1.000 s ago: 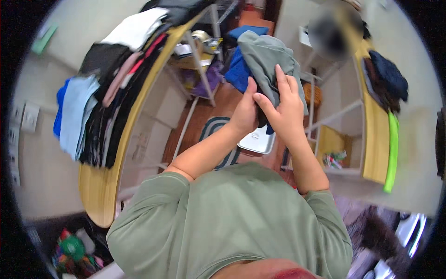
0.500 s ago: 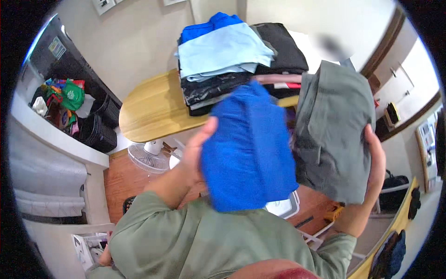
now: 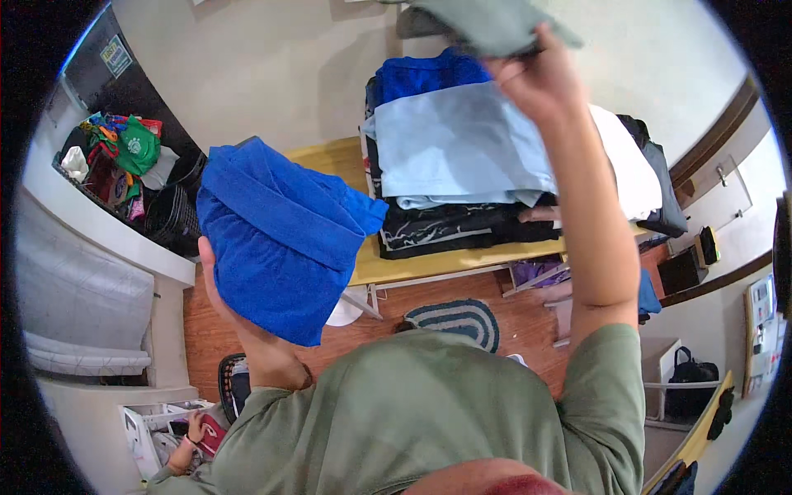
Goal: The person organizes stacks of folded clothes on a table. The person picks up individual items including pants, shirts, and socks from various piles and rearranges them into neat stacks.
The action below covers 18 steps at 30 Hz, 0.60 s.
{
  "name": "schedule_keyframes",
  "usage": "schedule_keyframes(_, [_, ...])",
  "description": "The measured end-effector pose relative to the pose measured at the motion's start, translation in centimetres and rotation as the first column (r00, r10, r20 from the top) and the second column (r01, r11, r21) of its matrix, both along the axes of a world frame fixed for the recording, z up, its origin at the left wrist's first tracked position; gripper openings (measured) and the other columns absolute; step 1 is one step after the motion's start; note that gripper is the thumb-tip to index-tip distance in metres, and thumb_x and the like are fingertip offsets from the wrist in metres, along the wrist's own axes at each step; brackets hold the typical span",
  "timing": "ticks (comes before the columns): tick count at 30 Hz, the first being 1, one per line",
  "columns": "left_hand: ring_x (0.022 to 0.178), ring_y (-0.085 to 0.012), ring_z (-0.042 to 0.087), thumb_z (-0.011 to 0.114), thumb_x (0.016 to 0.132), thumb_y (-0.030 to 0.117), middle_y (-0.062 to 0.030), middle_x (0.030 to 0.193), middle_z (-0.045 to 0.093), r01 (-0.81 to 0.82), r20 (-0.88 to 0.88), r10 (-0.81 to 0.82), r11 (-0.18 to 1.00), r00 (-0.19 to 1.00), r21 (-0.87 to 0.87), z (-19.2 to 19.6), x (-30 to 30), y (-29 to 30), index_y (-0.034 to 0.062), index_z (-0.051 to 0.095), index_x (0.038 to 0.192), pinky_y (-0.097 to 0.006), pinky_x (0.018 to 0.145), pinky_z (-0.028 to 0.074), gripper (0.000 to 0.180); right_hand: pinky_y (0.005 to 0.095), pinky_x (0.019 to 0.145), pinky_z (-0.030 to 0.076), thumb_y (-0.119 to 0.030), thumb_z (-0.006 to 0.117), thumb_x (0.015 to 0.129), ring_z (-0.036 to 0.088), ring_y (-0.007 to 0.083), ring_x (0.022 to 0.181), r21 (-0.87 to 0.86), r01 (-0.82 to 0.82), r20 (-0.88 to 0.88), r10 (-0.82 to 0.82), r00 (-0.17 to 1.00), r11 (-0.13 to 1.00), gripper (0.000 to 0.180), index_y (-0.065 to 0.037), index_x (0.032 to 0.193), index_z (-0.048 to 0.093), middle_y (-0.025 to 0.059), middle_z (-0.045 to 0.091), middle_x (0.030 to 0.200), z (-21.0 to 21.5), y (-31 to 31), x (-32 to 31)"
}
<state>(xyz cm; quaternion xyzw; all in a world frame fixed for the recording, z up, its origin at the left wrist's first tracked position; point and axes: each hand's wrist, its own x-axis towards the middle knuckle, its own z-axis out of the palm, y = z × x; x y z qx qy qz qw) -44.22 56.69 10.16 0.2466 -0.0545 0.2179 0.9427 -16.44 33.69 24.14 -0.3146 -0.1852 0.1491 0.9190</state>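
Observation:
My left hand (image 3: 228,307) grips a folded blue garment (image 3: 280,239) from beneath and its left side, holding it up beside the table. My right arm reaches far forward, and the right hand (image 3: 540,82) is closed on the edge of a folded grey-green garment (image 3: 495,25), which is blurred and partly cut off at the top. That garment is above the far side of a clothes stack. On top of the stack lies a light blue folded garment (image 3: 462,144), with a bright blue one (image 3: 433,74) behind it and black patterned ones (image 3: 462,227) underneath.
The stack stands on a yellow wooden table (image 3: 334,169). White cloth (image 3: 631,165) and a black bag-like item (image 3: 664,194) are at its right. An oval striped rug (image 3: 458,318) lies on the floor. Another person's hand (image 3: 195,429) shows at lower left.
The blue garment has moved left with my left hand. My right hand has carried the grey-green garment forward and up, past the stack. The view has shifted, bringing the rug into sight.

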Motion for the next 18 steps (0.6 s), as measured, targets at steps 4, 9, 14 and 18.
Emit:
schedule_keyframes(4, [0.141, -0.0390, 0.039, 0.037, 0.102, 0.057, -0.0181, 0.158, 0.034, -0.042, -0.059, 0.038, 0.997, 0.998, -0.066, -1.1, 0.1, 0.8, 0.0086, 0.028, 0.157, -0.055, 0.119, 0.026, 0.074, 0.0627, 0.115, 0.033, -0.044, 0.022, 0.109, 0.038, 0.0422, 0.141, -0.073, -0.105, -0.283, 0.081, 0.956, 0.992, 0.057, -0.004, 0.149, 0.030, 0.0210, 0.035, 0.154, -5.6, 4.1, -1.3])
schedule_keyframes(9, [0.142, -0.0386, 0.038, 0.035, 0.102, 0.057, -0.0182, 0.159, 0.033, 0.086, -0.015, -0.087, 0.995, 0.996, -0.045, -0.8, 0.6, 0.7, 0.0083, 0.028, 0.157, -0.055, 0.120, 0.025, 0.074, 0.0601, 0.117, 0.030, -0.043, 0.026, 0.109, 0.031, 0.0427, 0.145, 0.010, -0.245, -0.200, 0.242, 0.950, 0.970, 0.061, 0.002, 0.150, 0.025, 0.0248, 0.031, 0.156, -5.9, 3.9, -1.6])
schedule_keyframes(14, [0.146, -0.0378, 0.031, 0.033, 0.102, 0.057, -0.0177, 0.162, 0.028, 0.165, 0.183, -0.158, 0.986, 0.970, -0.024, 1.0, 1.4, -1.6, 0.0080, 0.026, 0.158, -0.055, 0.122, 0.019, 0.074, 0.0456, 0.110, 0.044, -0.044, 0.041, 0.106, 0.042, 0.0390, 0.140, -0.323, -0.406, -0.173, 0.368, 0.913, 0.855, 0.072, -0.001, 0.157, 0.016, 0.0268, 0.030, 0.157, -5.0, -0.3, -5.3])
schedule_keyframes(18, [0.146, -0.0378, 0.030, 0.032, 0.103, 0.057, -0.0174, 0.162, 0.028, 0.273, 0.257, -0.255, 0.961, 0.932, -0.038, 2.5, 1.4, -4.7, 0.0079, 0.026, 0.158, -0.054, 0.122, 0.019, 0.074, 0.0413, 0.107, 0.048, -0.038, 0.043, 0.106, 0.054, 0.0327, 0.131, -0.475, -0.338, 0.206, 0.476, 0.855, 0.813, 0.058, 0.000, 0.148, 0.038, 0.0213, 0.047, 0.149, -4.1, -8.6, -8.7])
